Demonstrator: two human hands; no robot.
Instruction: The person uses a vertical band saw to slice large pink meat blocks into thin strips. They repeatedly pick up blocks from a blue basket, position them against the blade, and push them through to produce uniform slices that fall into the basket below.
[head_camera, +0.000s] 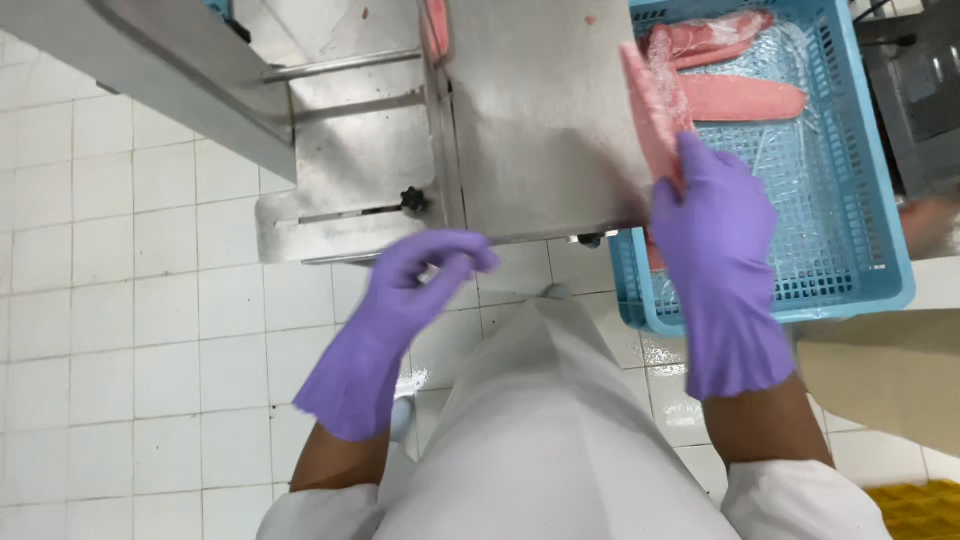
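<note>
My right hand (712, 225), in a purple glove, grips the near end of a pink frozen fish fillet (652, 105) that stands on edge at the right side of the steel machine table (540, 120). My left hand (425, 280), also gloved in purple, hovers below the table's front edge with its fingers loosely curled and nothing in it. Beside the table on the right sits a blue plastic crate (850, 200) with more pink fillets (735, 95) lying on clear film at its far end.
A steel guide plate with a black knob (412, 200) lies left of the table. A slanted steel panel (150, 70) crosses the top left. White floor tiles (120, 330) are below. My white apron (550, 430) fills the bottom centre. A yellow mat (915, 510) shows bottom right.
</note>
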